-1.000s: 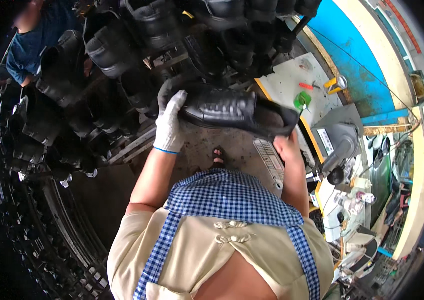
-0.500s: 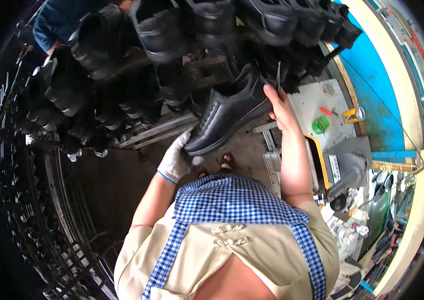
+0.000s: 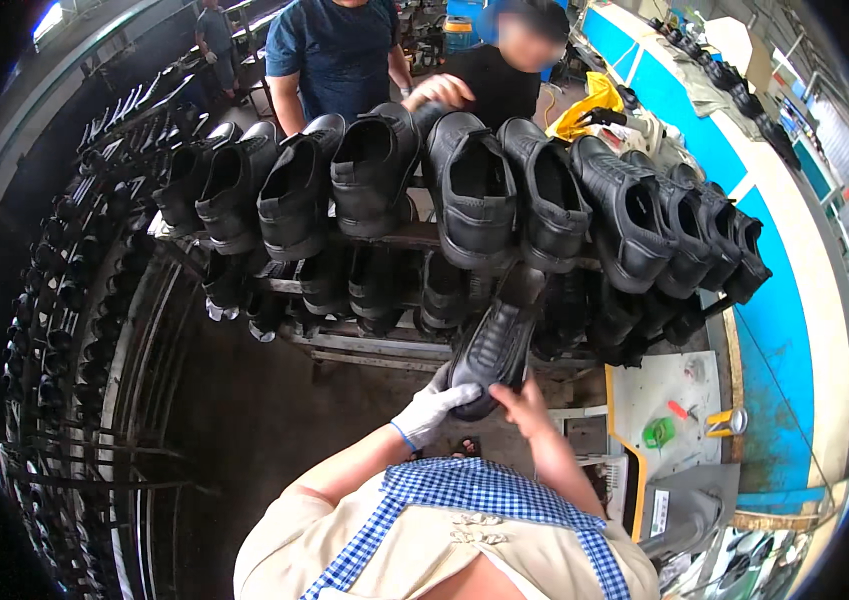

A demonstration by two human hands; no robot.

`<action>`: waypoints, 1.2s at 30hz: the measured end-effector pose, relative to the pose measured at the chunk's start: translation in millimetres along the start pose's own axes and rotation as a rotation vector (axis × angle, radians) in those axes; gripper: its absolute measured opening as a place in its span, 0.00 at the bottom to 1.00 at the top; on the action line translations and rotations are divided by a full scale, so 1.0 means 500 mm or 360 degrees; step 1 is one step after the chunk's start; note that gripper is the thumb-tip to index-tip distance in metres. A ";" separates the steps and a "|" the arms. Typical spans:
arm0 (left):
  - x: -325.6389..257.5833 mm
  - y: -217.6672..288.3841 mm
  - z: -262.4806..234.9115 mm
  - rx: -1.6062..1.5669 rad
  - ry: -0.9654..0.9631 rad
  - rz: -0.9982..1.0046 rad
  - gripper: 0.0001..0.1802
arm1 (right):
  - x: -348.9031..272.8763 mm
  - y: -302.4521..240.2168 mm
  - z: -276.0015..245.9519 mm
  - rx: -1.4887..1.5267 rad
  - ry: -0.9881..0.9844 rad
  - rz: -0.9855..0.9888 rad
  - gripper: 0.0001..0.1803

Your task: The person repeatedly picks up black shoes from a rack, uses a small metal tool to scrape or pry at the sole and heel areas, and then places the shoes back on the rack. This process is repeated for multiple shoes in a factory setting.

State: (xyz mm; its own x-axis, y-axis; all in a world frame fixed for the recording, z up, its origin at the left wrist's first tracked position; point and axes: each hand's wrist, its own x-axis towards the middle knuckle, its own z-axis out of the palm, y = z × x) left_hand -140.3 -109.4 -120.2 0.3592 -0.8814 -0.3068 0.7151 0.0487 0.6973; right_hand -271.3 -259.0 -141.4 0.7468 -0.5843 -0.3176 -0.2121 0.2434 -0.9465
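A black lace-up shoe is between my two hands, its toe toward me and its opening pointing at the rack. My left hand, in a white glove with a blue cuff edge, is closed round the left side of the toe, thumb on top. My bare right hand grips the toe's right side, with a finger or thumb pressed on the upper. The shoe's heel end overlaps the lower row on the shoe rack. Above it stands a row of similar black shoes, heels toward me.
Beyond the rack are a person in a blue shirt and a person in black with an arm extended. To the right is a white worktop with a green container and yellow roll. Another loaded rack runs along the left.
My view has tilted up, bringing the people behind the rack into sight. The shoe has turned from sideways to toe toward me, and my right hand has moved from its heel end to the toe.
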 end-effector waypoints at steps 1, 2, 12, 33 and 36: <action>0.014 -0.001 0.005 0.0129 -0.0001 0.0012 0.41 | -0.010 0.007 0.011 0.0042 0.0071 -0.0081 0.45; 0.031 0.003 0.012 0.0258 -0.0003 0.0023 0.41 | 0.002 0.003 -0.005 0.0071 0.0082 -0.0048 0.42; 0.083 0.151 0.047 0.2314 0.0561 0.1301 0.43 | 0.201 -0.011 -0.059 0.0348 0.0261 -0.0194 0.43; -0.005 0.210 0.087 0.1678 0.0316 0.0886 0.19 | 0.011 -0.004 0.061 0.0572 -0.0251 -0.0150 0.26; -0.035 0.197 0.057 0.2077 0.0126 0.1007 0.16 | 0.003 0.044 0.045 0.0896 -0.0191 0.0333 0.35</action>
State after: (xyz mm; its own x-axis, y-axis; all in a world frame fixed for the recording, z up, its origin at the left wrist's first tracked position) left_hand -92.9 -102.5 -27.7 0.4640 -0.8450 0.2659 -0.6011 -0.0799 0.7952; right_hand -260.9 -237.3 -161.4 0.7979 -0.3967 -0.4538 -0.0207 0.7343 -0.6785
